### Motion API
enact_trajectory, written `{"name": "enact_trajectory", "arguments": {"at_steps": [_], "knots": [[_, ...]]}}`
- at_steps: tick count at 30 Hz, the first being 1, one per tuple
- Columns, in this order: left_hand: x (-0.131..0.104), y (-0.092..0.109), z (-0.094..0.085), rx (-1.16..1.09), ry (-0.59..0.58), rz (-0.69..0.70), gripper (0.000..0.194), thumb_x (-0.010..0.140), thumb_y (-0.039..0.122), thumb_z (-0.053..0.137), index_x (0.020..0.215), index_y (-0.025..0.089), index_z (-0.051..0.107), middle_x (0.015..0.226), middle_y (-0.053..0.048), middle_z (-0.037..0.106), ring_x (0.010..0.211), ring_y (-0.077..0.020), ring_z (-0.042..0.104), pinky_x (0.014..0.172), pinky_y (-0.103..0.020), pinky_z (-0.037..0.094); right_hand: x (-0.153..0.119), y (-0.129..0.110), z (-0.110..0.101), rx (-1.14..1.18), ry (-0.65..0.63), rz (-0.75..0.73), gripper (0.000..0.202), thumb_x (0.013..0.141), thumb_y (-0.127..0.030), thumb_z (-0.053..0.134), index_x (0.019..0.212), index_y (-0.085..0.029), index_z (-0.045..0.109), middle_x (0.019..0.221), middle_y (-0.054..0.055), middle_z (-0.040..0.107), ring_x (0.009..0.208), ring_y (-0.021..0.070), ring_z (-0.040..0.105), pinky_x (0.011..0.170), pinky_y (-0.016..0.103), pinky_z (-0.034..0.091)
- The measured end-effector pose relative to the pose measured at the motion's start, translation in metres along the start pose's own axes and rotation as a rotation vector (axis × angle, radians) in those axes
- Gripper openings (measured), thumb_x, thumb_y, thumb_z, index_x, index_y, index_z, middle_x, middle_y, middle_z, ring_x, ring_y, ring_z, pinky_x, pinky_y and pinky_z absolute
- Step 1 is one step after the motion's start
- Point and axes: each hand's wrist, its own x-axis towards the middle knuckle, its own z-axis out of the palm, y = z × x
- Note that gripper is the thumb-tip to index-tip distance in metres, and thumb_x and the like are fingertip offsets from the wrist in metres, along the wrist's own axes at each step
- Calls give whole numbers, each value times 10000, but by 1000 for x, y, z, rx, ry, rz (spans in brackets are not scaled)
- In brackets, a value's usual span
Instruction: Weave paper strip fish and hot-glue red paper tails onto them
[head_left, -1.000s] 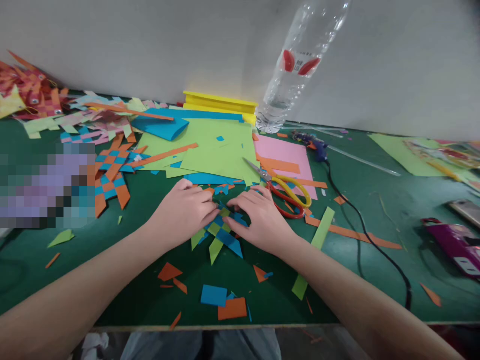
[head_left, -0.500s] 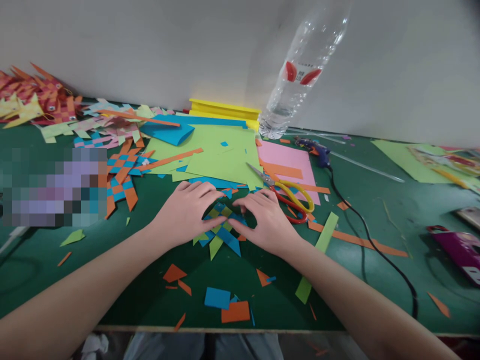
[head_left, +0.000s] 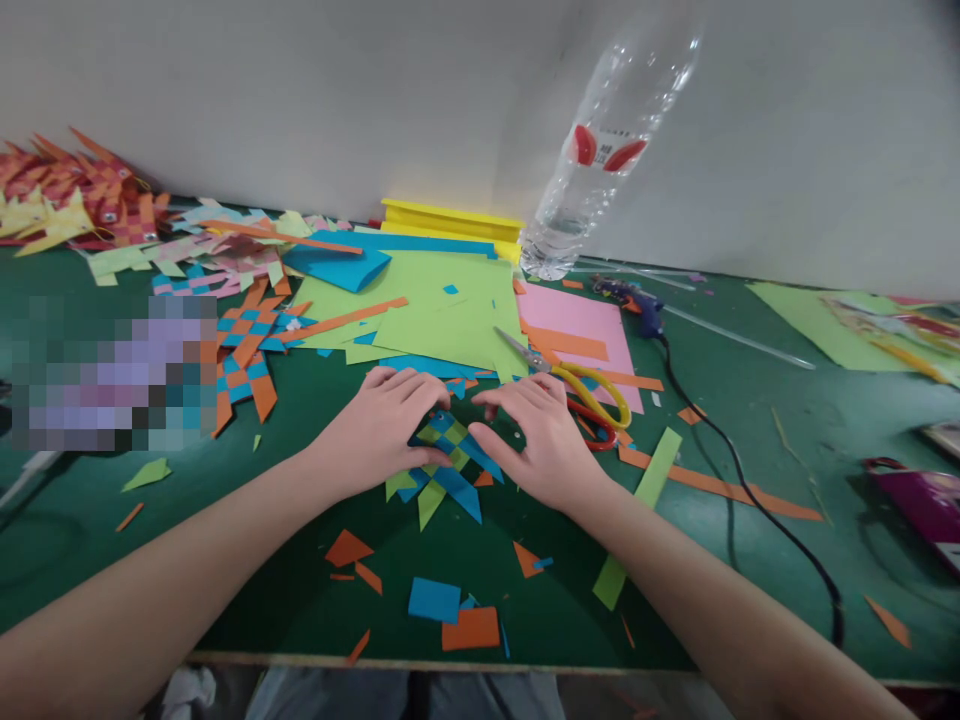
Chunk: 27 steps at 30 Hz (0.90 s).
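Between my hands a woven blue-and-green paper fish (head_left: 453, 450) lies on the green table, with pointed strip ends towards me and a small eye dot at its far end. My left hand (head_left: 390, 425) grips its left side, thumb on the weave and fingers curled at the far end. Just right of the fish, my right hand (head_left: 536, 430) hovers with thumb and forefinger apart and nothing between them. Scissors (head_left: 574, 385) with yellow and red handles lie beyond the right hand, partly hidden by it.
Coloured paper sheets (head_left: 442, 310) lie beyond the hands. A clear bottle (head_left: 592, 160) leans at the wall. On the right are a glue gun (head_left: 634, 305) with a black cord and a green strip (head_left: 641, 515). Orange-and-blue woven pieces (head_left: 247, 345) lie left; paper scraps (head_left: 469, 625) sit near the edge.
My right thumb and fingers have drawn back to the right, off the fish, showing more of it. My left hand stays at its left side.
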Motion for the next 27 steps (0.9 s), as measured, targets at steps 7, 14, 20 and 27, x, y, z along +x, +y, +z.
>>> {"name": "enact_trajectory", "arguments": {"at_steps": [7,14,20,27], "knots": [[1,4,-2,-168,27,-61,418,798,349,718,1110,226,468,997,-13,656,942,-206,594,912,-368,367,0,0,4,-6,-83,34,139,849,-334,606,826,-200,638,804,5,686,788,169,587,885,399,315],[-1,7,-5,-475,130,-227,474,830,429,654,1235,260,476,1066,-49,652,1001,-223,618,842,-357,486,3,1,2,252,-8,196,150,861,-313,593,754,-221,642,778,0,695,762,159,617,839,388,410],[3,3,-6,-657,126,-412,446,859,496,577,1200,211,533,1169,-99,648,1107,-273,612,805,-362,532,3,7,1,390,125,394,232,866,-400,564,779,-211,666,775,18,689,719,157,612,676,315,471],[7,2,-6,-957,83,-469,398,819,447,641,1095,167,577,1005,-64,700,809,-191,678,681,-312,551,2,8,2,461,210,454,231,848,-412,591,794,-201,668,740,11,664,670,139,578,635,294,470]]}}
